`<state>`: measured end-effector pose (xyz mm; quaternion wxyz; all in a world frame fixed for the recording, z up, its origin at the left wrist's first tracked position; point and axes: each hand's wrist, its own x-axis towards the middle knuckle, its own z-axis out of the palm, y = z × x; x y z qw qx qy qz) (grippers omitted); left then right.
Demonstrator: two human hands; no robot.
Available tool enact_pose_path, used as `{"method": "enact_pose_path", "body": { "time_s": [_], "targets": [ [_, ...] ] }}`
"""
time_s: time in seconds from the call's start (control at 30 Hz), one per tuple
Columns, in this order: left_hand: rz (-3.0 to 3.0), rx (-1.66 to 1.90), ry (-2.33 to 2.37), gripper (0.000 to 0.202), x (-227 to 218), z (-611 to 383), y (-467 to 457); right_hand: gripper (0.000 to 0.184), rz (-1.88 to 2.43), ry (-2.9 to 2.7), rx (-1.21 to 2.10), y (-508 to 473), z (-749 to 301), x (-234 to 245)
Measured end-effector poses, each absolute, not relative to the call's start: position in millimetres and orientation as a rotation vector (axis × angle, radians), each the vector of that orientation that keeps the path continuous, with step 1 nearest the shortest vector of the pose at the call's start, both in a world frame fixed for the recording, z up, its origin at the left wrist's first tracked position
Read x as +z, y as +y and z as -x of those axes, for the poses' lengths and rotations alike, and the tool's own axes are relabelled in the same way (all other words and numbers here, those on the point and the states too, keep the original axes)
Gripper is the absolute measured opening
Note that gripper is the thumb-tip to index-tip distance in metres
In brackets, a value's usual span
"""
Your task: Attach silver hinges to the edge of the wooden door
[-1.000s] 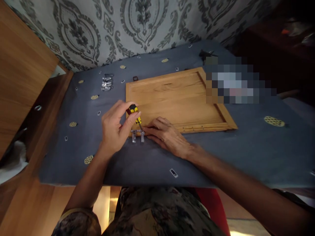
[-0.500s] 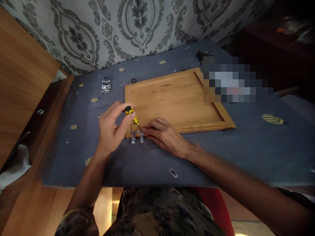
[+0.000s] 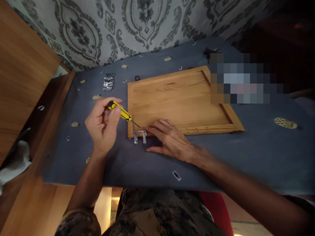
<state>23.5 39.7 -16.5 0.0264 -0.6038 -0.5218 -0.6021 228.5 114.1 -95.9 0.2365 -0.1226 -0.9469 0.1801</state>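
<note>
My left hand grips a yellow and black screwdriver by its handle. The shaft points down and right, its tip close above a metal hinge. That hinge sits at the near left corner of a wooden panel with a raised frame, and its two arms stick out past the near edge. Just right of the hinge, my right hand rests on the panel's near edge, fingers stretched and thumb apart, with nothing seen in it.
Several metal hinges lie in a cluster on the dark blue patterned cloth. A small dark piece is at the panel's far left corner. A dark object lies at the back right, near a blurred-out patch. A wooden cabinet stands at left.
The screwdriver has come off the hinge's right side and swung left, lying flatter, as my left hand moved left. My right thumb and fingers have spread away from the hinge.
</note>
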Motion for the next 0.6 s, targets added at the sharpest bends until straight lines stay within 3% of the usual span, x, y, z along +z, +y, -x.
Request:
{"method": "enact_pose_path", "body": {
  "time_s": [0.1, 0.33, 0.6],
  "targets": [
    [1.874, -1.79, -1.647, 0.016, -16.2, -22.3, 38.9, 0.062, 0.388, -2.569, 0.491, 109.7, -225.1, -94.2],
    [1.918, -1.713, -1.656, 0.017, -15.3, -21.8, 38.6, 0.045, 0.437, -2.567, 0.487, 106.5, -221.4, -94.1],
    [2.001, -1.686, -1.676, 0.015, -15.7, -27.3, 35.5, 0.043, 0.412, -2.58, 0.501, 107.9, -221.6, -94.0]
  ]
}}
